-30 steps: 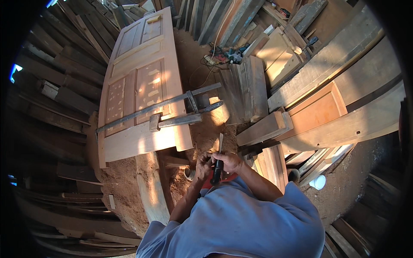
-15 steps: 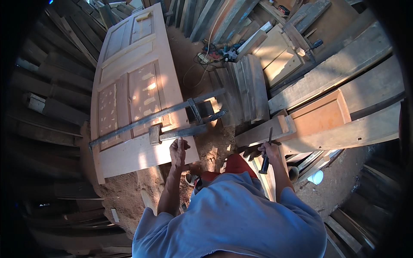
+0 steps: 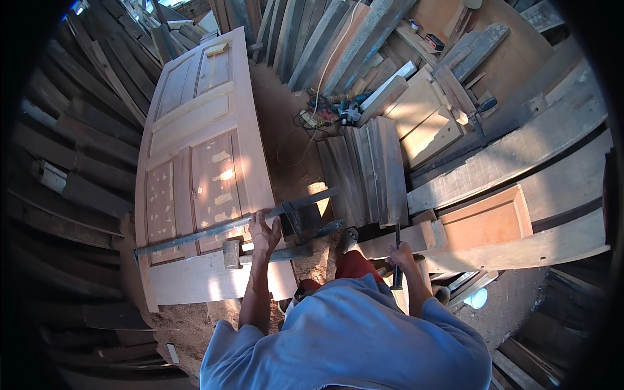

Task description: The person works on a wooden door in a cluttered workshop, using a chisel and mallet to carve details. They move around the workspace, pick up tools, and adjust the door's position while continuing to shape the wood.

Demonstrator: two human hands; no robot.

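Observation:
A pale wooden panel door lies at the left, with light filler patches on its near panels. Across its near part runs a long metal bar clamp, its screw end and sliding jaw sticking out past the door's right edge. A small wood block sits at the clamp's screw. My left hand is over the clamp's bar, thumb spread away from the fingers; whether it presses on the bar I cannot tell. My right hand is closed around a chisel with a black handle and a narrow metal blade pointing away from me.
At the right are long boards and a framed reddish panel. Stacked timber stands ahead, near power tools with a cord. A white bucket sits at the lower right. Planks line the left side.
My left hand has moved away from me, from the clamp's screw up to its bar, and its fingers have spread. My right hand keeps the chisel. The view has tilted upward.

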